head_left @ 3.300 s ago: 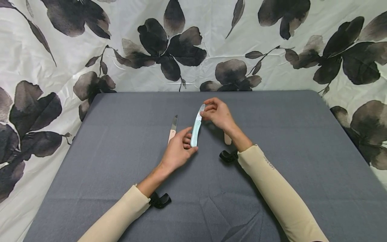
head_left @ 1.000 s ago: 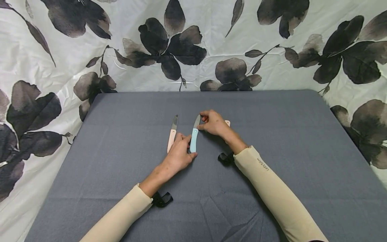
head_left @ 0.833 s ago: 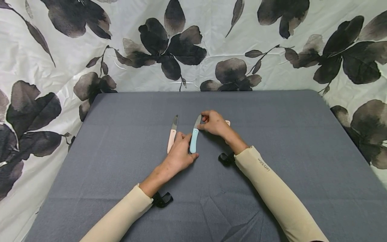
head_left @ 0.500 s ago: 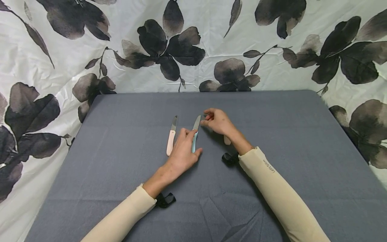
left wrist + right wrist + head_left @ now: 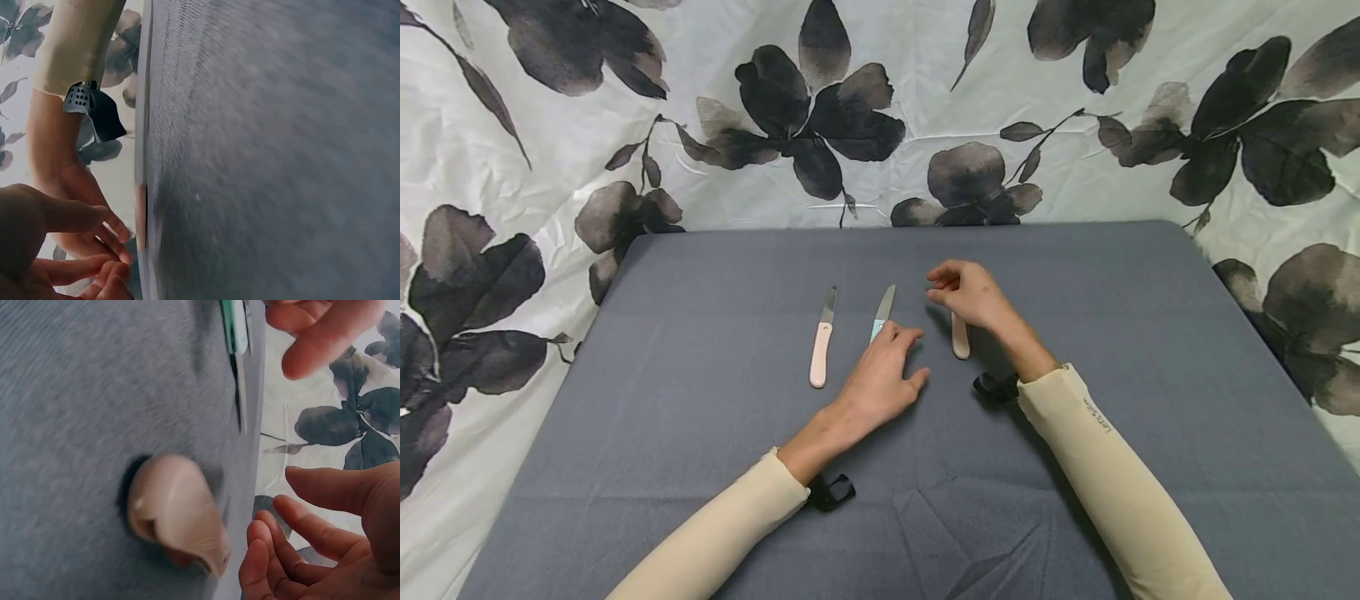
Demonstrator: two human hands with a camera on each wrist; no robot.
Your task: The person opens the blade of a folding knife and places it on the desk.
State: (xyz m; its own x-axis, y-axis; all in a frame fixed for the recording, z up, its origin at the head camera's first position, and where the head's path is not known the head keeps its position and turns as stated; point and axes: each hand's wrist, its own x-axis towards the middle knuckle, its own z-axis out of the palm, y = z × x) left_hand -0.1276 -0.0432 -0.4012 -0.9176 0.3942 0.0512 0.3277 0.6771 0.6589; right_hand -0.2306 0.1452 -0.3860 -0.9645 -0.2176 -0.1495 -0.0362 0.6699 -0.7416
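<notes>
A pocket knife with a pale pink handle (image 5: 821, 354) lies on the grey cloth at the left, blade out and pointing away. Beside it lies a light blue pocket knife (image 5: 883, 308), its blade out too; most of its handle is hidden behind my left hand (image 5: 880, 379), which hovers with loose, spread fingers. My right hand (image 5: 976, 293) is above another pale pink knife handle (image 5: 960, 337), fingers loosely bent and holding nothing. No blade shows on that handle, and its far end is covered. In the right wrist view this pink handle (image 5: 175, 506) looms close, with the blue knife (image 5: 234, 331) beyond.
The grey cloth-covered table (image 5: 700, 433) spreads around both hands, with creases near the front. Behind it hangs a white curtain (image 5: 880, 192) with dark flowers. Each wrist carries a black mount (image 5: 831, 493) below the cream sleeve.
Both hands held the blue knife, lowered it to the cloth and let go. They have since moved right, the right hand to above the second pink handle.
</notes>
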